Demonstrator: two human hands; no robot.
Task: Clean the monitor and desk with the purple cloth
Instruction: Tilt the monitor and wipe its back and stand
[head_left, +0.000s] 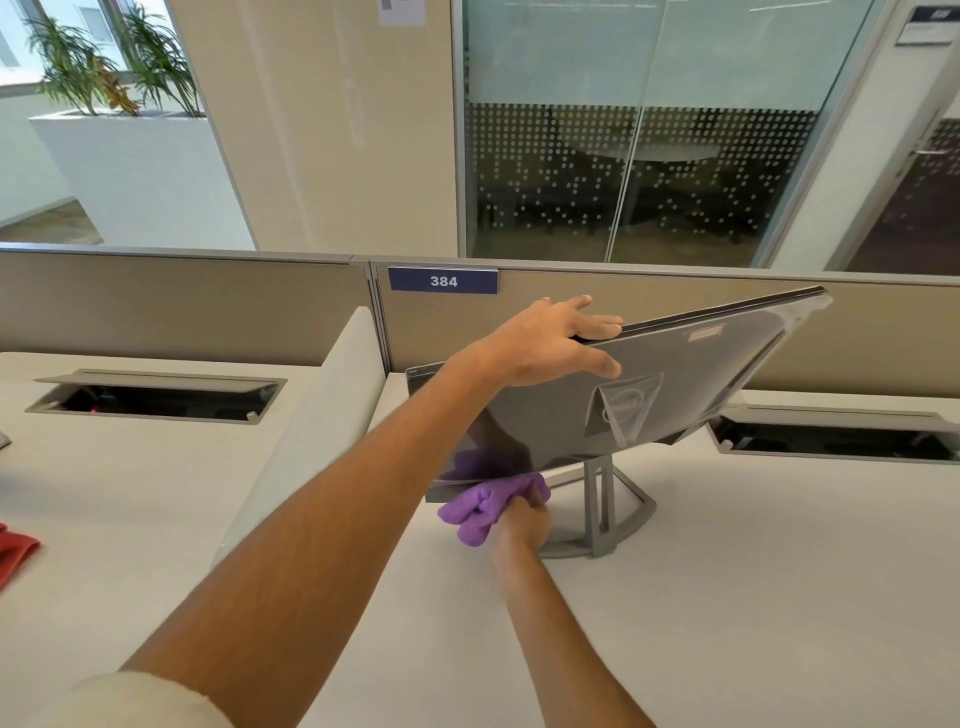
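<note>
A grey monitor (675, 395) stands on its stand (602, 514) on the white desk (727, 597), turned so that its glossy back faces me. My left hand (550, 343) grips the monitor's top edge, fingers over the rim and thumb on the back panel. My right hand (522, 519) holds the bunched purple cloth (483, 506) against the monitor's lower left edge, just above the desk. The cloth is mirrored in the shiny panel.
A beige partition (675, 291) with a blue "384" label (443, 281) runs behind the desk. Open cable trays sit at the left (156, 397) and right (831, 436). A low divider (311, 431) splits the desks. A red cloth (15, 551) lies at the far left.
</note>
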